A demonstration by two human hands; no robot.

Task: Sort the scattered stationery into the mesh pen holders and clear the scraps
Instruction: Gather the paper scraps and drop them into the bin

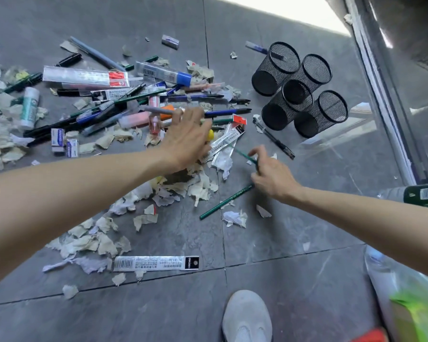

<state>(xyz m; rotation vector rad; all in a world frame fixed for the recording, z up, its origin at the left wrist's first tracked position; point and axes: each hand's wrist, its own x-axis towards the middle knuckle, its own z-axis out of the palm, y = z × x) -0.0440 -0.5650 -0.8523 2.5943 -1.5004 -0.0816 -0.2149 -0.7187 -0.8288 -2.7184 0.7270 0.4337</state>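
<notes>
Pens, pencils, rulers in sleeves, erasers (pixel 57 140) and a glue stick (pixel 30 107) lie scattered on the grey tiled floor among torn paper scraps (pixel 198 186). Several empty black mesh pen holders (pixel 290 102) stand clustered at the upper right. My left hand (pixel 185 137) hovers over the middle of the pile with its fingers spread and nothing visibly in it. My right hand (pixel 269 175) is closed on a green pencil (pixel 245 156) that sticks out toward the pile. A second green pencil (pixel 226 202) slants on the floor, its upper end at that hand.
A white Deli packaging strip (pixel 156 262) lies near my grey shoe (pixel 246 317). A black pen (pixel 273 138) lies below the holders, beside a clear plastic sheet (pixel 344 134). A green-labelled bottle (pixel 420 195), a plastic bag (pixel 393 280) and a metal door frame (pixel 386 107) line the right side.
</notes>
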